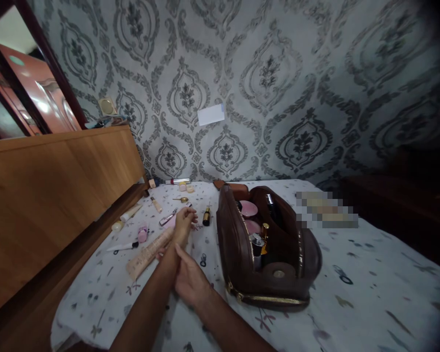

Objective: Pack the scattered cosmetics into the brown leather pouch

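Note:
My left hand [185,218] is stretched over the bed, its fingers loosely bent and apart with nothing visible in them. My right hand [191,277] wraps round my left forearm, thumb on top and fingertips showing on the far side. Under the left arm lies a long beige tube or pouch [143,259], partly covered by the arm. Just right of my left hand stands a small dark bottle with a gold cap [206,216]. A brown zip cosmetic bag [238,274] sits unzipped to the right, holding pink round compacts [248,209], a silver-capped bottle [256,242] and a gold-topped bottle [265,234].
Left of my hands lie a pink bottle [143,233], a white-handled brush [122,247], a cream tube [131,213] and other small cosmetics. A brown leather item [236,188] rests behind the bag. A wooden board [58,171] borders the left; a patterned wall [242,146] rises behind.

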The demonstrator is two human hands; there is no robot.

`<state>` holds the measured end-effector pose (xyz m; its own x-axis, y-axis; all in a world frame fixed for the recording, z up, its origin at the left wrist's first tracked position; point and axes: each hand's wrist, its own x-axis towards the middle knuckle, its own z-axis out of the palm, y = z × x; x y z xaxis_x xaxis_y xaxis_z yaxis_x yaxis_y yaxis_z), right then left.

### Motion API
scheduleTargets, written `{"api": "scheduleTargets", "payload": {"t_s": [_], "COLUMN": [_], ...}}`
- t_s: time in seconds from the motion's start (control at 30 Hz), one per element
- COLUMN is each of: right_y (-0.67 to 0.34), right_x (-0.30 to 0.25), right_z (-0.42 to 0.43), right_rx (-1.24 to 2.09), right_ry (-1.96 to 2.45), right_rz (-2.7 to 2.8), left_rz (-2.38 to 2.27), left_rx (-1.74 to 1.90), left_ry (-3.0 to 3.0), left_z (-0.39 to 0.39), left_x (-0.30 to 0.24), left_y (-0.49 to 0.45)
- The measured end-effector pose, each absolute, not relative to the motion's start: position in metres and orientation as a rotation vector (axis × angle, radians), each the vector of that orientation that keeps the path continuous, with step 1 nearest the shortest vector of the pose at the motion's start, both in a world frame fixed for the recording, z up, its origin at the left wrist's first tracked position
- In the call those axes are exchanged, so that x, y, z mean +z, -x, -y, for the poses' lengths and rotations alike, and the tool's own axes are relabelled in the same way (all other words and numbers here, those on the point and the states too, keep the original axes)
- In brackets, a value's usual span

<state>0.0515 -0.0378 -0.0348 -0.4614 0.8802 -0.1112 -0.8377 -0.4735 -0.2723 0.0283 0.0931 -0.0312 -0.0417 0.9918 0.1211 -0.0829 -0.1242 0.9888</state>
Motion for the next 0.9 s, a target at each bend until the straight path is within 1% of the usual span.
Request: {"api": "scheduleTargets", "payload": {"t_s": [0.2,0.4,0.57,0.73,0.9], "right_y": [-0.054,-0.057,-0.063,-0.068,-0.071], "right_x": [-0.044,-0.043,-0.040,-0.040,-0.038], "right_z": [0.026,0.021,0.020,0.018,0.016], "right_rx": [1.973,1.962,1.982,1.962,1.944], "right_ry": [0.414,0.481,0.444,0.392,0.325], "right_rz": [0.041,-0.014,-0.030,-0.028,0.082], "left_rz": [-1.273,-1.452,-1.581,-1.544,-1.371], "left_rx": [1.267,1.143,0.979,0.904,0.964], "left_ry": [-1.443,-1.751,-1.860,-1.847,-1.664], "left_z": [-0.114,-0.112,-0.109,-0.093,-0.081], "left_x": [-0.056,-0.050,-0.043,-0.049,-0.052], "left_y": [-0.038,-0.045,-0.053,-0.055,-0.043]}}
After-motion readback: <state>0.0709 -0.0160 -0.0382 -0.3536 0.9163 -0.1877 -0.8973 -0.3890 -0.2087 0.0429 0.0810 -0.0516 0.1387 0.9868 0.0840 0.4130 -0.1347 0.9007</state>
